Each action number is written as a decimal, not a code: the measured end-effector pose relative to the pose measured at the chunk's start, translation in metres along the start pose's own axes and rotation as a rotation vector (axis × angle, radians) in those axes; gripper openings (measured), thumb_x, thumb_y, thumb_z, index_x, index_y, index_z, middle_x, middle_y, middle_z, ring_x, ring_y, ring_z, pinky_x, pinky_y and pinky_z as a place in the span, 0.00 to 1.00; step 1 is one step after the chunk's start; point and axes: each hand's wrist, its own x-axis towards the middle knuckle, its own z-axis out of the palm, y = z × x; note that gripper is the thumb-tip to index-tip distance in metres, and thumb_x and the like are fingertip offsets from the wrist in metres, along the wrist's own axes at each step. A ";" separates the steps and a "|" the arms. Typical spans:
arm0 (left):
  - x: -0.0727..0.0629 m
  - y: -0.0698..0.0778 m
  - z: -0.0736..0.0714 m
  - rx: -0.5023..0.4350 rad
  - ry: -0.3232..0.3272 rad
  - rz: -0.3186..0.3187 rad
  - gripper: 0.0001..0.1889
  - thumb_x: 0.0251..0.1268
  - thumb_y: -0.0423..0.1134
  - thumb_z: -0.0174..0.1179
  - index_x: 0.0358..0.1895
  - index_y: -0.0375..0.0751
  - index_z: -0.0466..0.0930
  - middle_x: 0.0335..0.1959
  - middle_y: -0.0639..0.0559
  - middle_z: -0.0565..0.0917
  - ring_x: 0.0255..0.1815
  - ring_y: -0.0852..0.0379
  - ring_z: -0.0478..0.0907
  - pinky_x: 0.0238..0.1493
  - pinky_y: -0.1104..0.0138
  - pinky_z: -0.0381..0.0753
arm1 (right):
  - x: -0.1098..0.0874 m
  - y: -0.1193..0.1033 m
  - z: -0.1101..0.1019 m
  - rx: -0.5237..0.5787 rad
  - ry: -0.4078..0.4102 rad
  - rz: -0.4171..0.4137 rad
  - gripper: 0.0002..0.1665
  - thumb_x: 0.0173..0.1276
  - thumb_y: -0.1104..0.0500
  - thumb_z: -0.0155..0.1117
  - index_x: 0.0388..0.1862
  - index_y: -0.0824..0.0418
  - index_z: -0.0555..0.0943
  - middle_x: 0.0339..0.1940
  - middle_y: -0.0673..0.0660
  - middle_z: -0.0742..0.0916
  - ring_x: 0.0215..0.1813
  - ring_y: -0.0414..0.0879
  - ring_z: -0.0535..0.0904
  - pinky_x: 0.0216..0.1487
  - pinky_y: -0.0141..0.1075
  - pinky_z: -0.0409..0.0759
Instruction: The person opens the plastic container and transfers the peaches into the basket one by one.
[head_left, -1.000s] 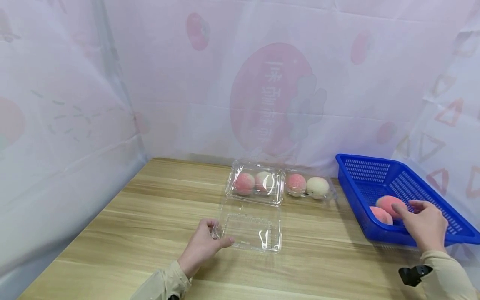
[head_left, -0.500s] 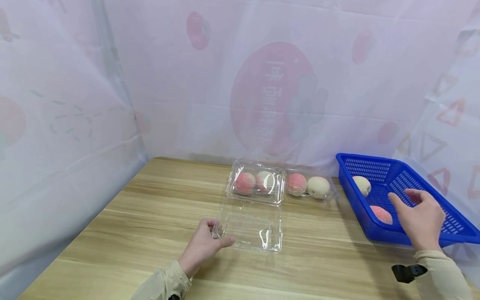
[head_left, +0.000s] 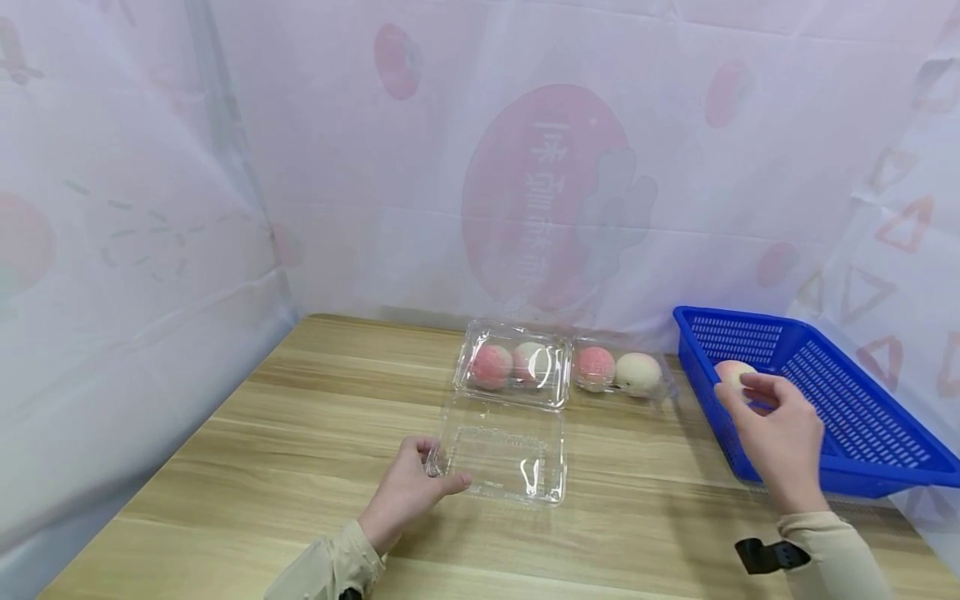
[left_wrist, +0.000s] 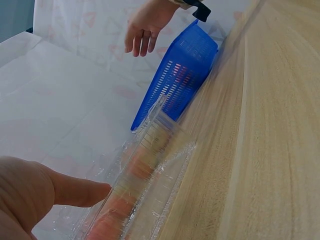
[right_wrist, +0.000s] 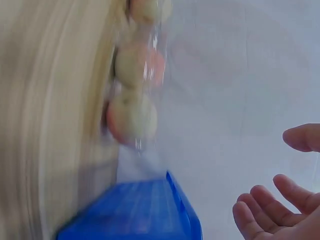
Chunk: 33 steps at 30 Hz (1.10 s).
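Note:
My left hand grips the front left corner of a clear plastic clamshell container, thumb along its front edge. Nothing lies in that part. A clear panel rises behind it, with two peaches showing through; whether it is this container's lid I cannot tell. My right hand hovers over the left front side of the blue basket, fingers apart, holding nothing in the right wrist view. Just beyond its fingertips a pale peach sits in the basket. My hand hides the basket's near left corner.
Another clear container with two peaches stands at the back, between the panel and the basket. A printed white curtain hangs behind and at both sides of the wooden table.
My right hand has moved left across the basket and slightly lower. A peach shifted toward the basket's left wall. Another pink peach, visible earlier, is now hidden by the hand. The left hand stays put.

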 end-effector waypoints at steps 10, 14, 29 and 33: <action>0.000 -0.001 0.000 -0.007 -0.003 0.013 0.38 0.47 0.36 0.76 0.58 0.25 0.64 0.49 0.35 0.75 0.48 0.42 0.75 0.52 0.49 0.78 | -0.027 -0.023 0.041 0.173 -0.271 0.031 0.29 0.68 0.44 0.67 0.55 0.65 0.78 0.44 0.60 0.85 0.42 0.43 0.80 0.35 0.27 0.80; 0.000 0.000 0.000 -0.011 -0.004 0.022 0.38 0.47 0.36 0.76 0.58 0.25 0.64 0.49 0.35 0.75 0.48 0.43 0.75 0.51 0.49 0.78 | -0.035 -0.034 0.054 0.268 -0.354 0.076 0.27 0.68 0.47 0.67 0.55 0.67 0.78 0.43 0.60 0.86 0.41 0.45 0.82 0.38 0.32 0.82; -0.002 0.002 -0.001 -0.001 -0.002 0.012 0.38 0.46 0.36 0.76 0.58 0.25 0.64 0.49 0.34 0.75 0.49 0.41 0.75 0.53 0.47 0.76 | -0.069 -0.060 0.088 0.457 -0.537 0.245 0.19 0.67 0.60 0.68 0.49 0.73 0.79 0.37 0.59 0.87 0.38 0.54 0.83 0.37 0.38 0.84; -0.002 0.003 -0.001 -0.007 0.004 0.017 0.38 0.46 0.35 0.76 0.58 0.25 0.64 0.50 0.34 0.75 0.50 0.40 0.75 0.54 0.47 0.76 | -0.072 -0.061 0.093 0.447 -0.550 0.255 0.19 0.66 0.61 0.68 0.50 0.74 0.79 0.37 0.59 0.87 0.37 0.53 0.83 0.36 0.38 0.84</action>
